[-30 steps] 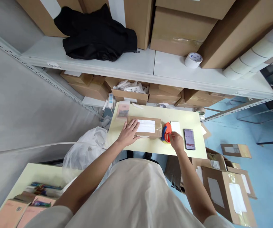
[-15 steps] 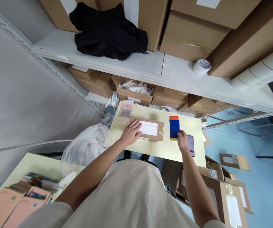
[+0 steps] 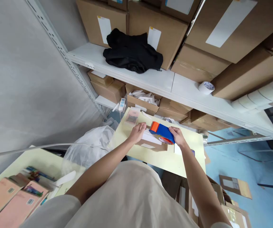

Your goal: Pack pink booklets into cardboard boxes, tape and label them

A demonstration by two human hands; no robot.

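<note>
My right hand (image 3: 178,136) is closed around the end of a blue and orange tape dispenser (image 3: 166,129), held tilted over a small cardboard box (image 3: 155,146). The dispenser's orange end points left, toward my left hand (image 3: 137,133). That hand is closed, fingers pressed together, just above the box's left end; what it pinches, if anything, is too small to make out. A white label (image 3: 148,136) lies on the box's top, partly covered by the dispenser. The box rests on a pale yellow table (image 3: 188,164).
A phone (image 3: 193,152) shows partly behind my right wrist. Clear plastic (image 3: 91,145) bulges left of the table. Ahead, a shelf (image 3: 186,85) carries cartons, a black garment (image 3: 134,53) and a tape roll (image 3: 206,87). Pink packages (image 3: 15,199) lie at lower left.
My right hand has brought the tape dispenser leftward over the box and turned it. My left hand, earlier flat on the box, has lifted and closed. The view has shifted.
</note>
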